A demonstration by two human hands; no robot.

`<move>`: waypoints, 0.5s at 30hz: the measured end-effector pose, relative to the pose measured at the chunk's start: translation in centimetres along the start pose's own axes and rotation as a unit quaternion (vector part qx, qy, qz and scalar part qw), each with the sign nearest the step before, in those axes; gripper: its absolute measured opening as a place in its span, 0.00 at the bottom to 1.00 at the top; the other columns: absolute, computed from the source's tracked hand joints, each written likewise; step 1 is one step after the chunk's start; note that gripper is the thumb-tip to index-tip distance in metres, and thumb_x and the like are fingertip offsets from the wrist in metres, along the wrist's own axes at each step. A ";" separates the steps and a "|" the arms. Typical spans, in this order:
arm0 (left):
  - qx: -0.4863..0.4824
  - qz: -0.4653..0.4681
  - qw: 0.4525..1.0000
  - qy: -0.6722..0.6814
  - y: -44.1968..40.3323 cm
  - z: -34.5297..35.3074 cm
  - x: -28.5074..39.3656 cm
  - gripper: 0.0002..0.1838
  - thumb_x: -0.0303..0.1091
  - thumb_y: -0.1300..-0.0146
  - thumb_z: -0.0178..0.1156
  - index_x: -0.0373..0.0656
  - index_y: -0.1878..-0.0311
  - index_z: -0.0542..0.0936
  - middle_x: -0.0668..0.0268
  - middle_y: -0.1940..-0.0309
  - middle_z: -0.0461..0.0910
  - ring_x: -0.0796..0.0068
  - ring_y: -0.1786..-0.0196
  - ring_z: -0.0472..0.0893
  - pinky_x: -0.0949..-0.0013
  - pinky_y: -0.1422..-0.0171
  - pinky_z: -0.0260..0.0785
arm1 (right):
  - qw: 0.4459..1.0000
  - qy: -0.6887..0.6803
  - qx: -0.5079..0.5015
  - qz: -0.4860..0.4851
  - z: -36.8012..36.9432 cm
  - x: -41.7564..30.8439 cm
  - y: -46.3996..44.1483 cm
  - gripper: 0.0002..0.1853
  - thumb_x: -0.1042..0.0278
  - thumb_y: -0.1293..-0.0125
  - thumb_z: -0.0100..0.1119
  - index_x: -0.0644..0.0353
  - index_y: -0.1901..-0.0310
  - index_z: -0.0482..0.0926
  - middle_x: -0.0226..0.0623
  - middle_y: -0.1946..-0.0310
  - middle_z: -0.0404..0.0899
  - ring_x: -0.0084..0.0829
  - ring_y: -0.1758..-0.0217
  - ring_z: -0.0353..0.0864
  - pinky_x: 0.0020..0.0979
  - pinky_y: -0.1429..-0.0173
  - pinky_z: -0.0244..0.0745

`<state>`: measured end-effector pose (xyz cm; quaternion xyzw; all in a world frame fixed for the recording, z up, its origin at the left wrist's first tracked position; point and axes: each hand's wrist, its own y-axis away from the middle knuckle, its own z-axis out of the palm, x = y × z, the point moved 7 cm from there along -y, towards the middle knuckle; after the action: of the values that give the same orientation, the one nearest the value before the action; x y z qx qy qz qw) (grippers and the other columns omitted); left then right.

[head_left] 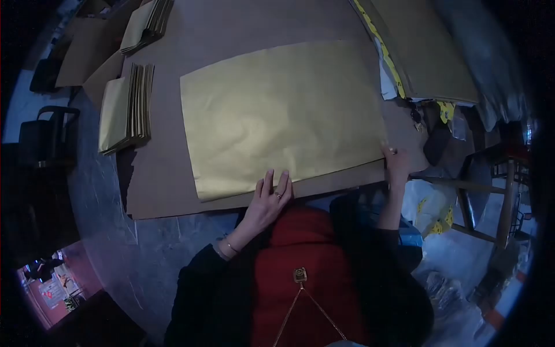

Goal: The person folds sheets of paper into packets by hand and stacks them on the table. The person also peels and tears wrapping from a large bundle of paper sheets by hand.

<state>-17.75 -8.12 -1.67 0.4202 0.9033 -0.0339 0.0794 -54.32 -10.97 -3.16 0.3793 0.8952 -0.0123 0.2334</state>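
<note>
A large gold sheet [277, 115] lies on the brown cardboard-covered table [167, 173], its near edge slightly slanted. My left hand [270, 202] rests at the sheet's near edge, left of its middle, with the fingers apart and the fingertips touching the sheet. At the sheet's near right corner is my right hand [396, 165], its fingers closed on that corner. Rings show on both hands.
Two stacks of folded gold sheets [124, 110] [144, 26] stand along the table's left side. A large package with yellow edging [428, 52] lies at the back right. A wooden stool [503, 202] and plastic bags [430, 202] are at the right.
</note>
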 end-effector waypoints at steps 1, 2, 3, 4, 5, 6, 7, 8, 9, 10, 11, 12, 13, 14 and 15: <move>0.000 0.006 1.000 0.001 -0.1 0.1 0.2 0.28 0.34 0.39 0.49 0.45 0.34 0.63 0.55 0.32 0.56 0.42 0.34 0.62 0.52 0.39 0.66 | 0.999 0.024 -0.002 -0.022 0.4 0.2 -0.4 0.30 0.41 0.43 0.57 0.69 0.64 0.79 0.56 0.67 0.79 0.53 0.60 0.79 0.46 0.57 0.71; 0.020 0.005 1.000 -0.021 -0.2 -0.1 0.2 0.29 0.33 0.39 0.49 0.47 0.32 0.62 0.54 0.32 0.56 0.42 0.35 0.63 0.53 0.42 0.69 | 0.998 0.048 -0.003 -0.044 0.6 0.3 -0.6 0.31 0.39 0.43 0.56 0.68 0.66 0.79 0.54 0.69 0.79 0.53 0.61 0.79 0.48 0.57 0.72; 0.041 0.004 0.998 -0.043 -0.3 -0.3 0.3 0.30 0.31 0.38 0.49 0.49 0.30 0.60 0.54 0.33 0.56 0.43 0.36 0.65 0.55 0.45 0.71 | 0.998 0.048 -0.001 -0.039 0.4 0.1 -0.5 0.31 0.39 0.43 0.56 0.68 0.66 0.79 0.54 0.69 0.79 0.53 0.61 0.79 0.48 0.57 0.72; 0.042 0.010 0.998 -0.042 -0.5 -0.1 0.5 0.30 0.31 0.38 0.49 0.49 0.30 0.60 0.54 0.33 0.56 0.43 0.36 0.65 0.55 0.45 0.71 | 0.998 0.050 -0.001 -0.025 0.0 -0.3 -0.2 0.30 0.38 0.43 0.56 0.67 0.66 0.80 0.53 0.69 0.80 0.53 0.62 0.79 0.47 0.57 0.72; 0.054 0.015 0.994 -0.098 -0.6 -0.1 0.6 0.31 0.34 0.37 0.49 0.50 0.30 0.59 0.53 0.36 0.59 0.42 0.39 0.68 0.56 0.49 0.74 | 0.999 0.053 -0.001 -0.010 -0.3 -0.7 0.2 0.30 0.38 0.43 0.56 0.66 0.66 0.81 0.53 0.69 0.80 0.53 0.63 0.80 0.47 0.57 0.72; 0.068 0.020 0.985 -0.155 -0.8 -0.2 0.8 0.31 0.37 0.36 0.48 0.51 0.29 0.58 0.53 0.40 0.63 0.42 0.42 0.72 0.58 0.54 0.76 | 0.999 0.052 0.002 -0.004 -0.5 -0.9 0.5 0.30 0.38 0.43 0.56 0.66 0.66 0.81 0.53 0.69 0.80 0.53 0.63 0.80 0.47 0.57 0.72; 0.070 0.026 0.985 -0.154 -1.1 -0.2 1.0 0.31 0.37 0.36 0.48 0.51 0.29 0.58 0.53 0.40 0.63 0.42 0.42 0.72 0.58 0.54 0.76 | 0.999 0.038 0.001 -0.011 -0.6 -1.3 0.7 0.30 0.38 0.43 0.56 0.66 0.65 0.81 0.52 0.69 0.81 0.52 0.62 0.80 0.47 0.56 0.73; 0.075 0.022 0.983 -0.166 -1.3 -0.3 1.2 0.31 0.36 0.36 0.48 0.53 0.28 0.56 0.52 0.40 0.62 0.42 0.43 0.72 0.61 0.59 0.76 | 1.000 0.024 -0.001 -0.018 -0.6 -1.5 0.9 0.31 0.38 0.44 0.57 0.65 0.63 0.81 0.52 0.68 0.81 0.52 0.61 0.80 0.47 0.55 0.73; 0.080 0.017 0.981 -0.178 -1.5 -0.6 1.3 0.32 0.35 0.36 0.48 0.55 0.28 0.55 0.50 0.41 0.61 0.42 0.44 0.73 0.63 0.64 0.77 | 1.000 0.024 0.000 -0.012 -0.6 -1.4 0.9 0.31 0.38 0.44 0.57 0.65 0.63 0.81 0.52 0.68 0.81 0.52 0.61 0.80 0.47 0.55 0.73; 0.082 0.022 0.981 -0.177 -1.7 -0.8 1.4 0.32 0.35 0.36 0.48 0.55 0.28 0.55 0.50 0.41 0.61 0.42 0.44 0.73 0.63 0.64 0.77 | 0.999 0.035 0.007 0.000 -0.5 -1.2 0.9 0.31 0.37 0.44 0.56 0.65 0.61 0.81 0.52 0.67 0.81 0.51 0.60 0.80 0.47 0.54 0.73; 0.069 0.025 0.981 -0.177 -1.9 -0.9 1.5 0.32 0.35 0.36 0.48 0.55 0.28 0.55 0.50 0.42 0.61 0.42 0.47 0.75 0.65 0.66 0.77 | 0.999 0.046 0.015 0.010 -0.5 -1.1 1.0 0.31 0.37 0.44 0.56 0.64 0.59 0.80 0.52 0.66 0.81 0.51 0.58 0.80 0.46 0.54 0.73; 0.055 0.027 0.982 -0.178 -2.1 -0.9 1.6 0.33 0.35 0.36 0.48 0.55 0.27 0.55 0.50 0.44 0.62 0.43 0.50 0.76 0.66 0.69 0.77 | 0.999 0.046 0.016 0.013 -0.8 -1.7 1.5 0.31 0.37 0.44 0.56 0.64 0.59 0.80 0.52 0.66 0.81 0.51 0.58 0.80 0.46 0.54 0.73; 0.056 0.029 0.982 -0.179 -2.3 -1.0 1.7 0.33 0.35 0.36 0.48 0.55 0.27 0.55 0.50 0.44 0.62 0.43 0.50 0.76 0.66 0.69 0.77 | 0.998 0.037 0.025 0.033 -1.5 -2.4 2.3 0.30 0.39 0.42 0.56 0.64 0.56 0.78 0.50 0.64 0.81 0.49 0.57 0.80 0.45 0.54 0.73; 0.056 0.030 0.980 -0.189 -2.4 -1.1 1.7 0.33 0.34 0.36 0.48 0.55 0.27 0.54 0.50 0.45 0.63 0.44 0.51 0.77 0.67 0.70 0.77 | 0.998 0.028 0.034 0.052 -2.0 -2.5 2.9 0.28 0.42 0.39 0.55 0.63 0.54 0.77 0.49 0.63 0.80 0.47 0.56 0.80 0.44 0.54 0.73; 0.056 0.031 0.978 -0.199 -2.5 -1.2 1.7 0.33 0.32 0.36 0.49 0.55 0.27 0.54 0.50 0.47 0.63 0.44 0.52 0.78 0.68 0.71 0.76 | 0.998 0.027 0.034 0.054 -1.8 -2.3 3.3 0.28 0.42 0.39 0.55 0.63 0.54 0.77 0.49 0.63 0.80 0.47 0.56 0.80 0.44 0.54 0.73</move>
<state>-20.87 -8.29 -0.84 0.4362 0.8529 -0.1650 0.2347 -51.47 -9.82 -0.04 0.4350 0.8785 -0.0204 0.1966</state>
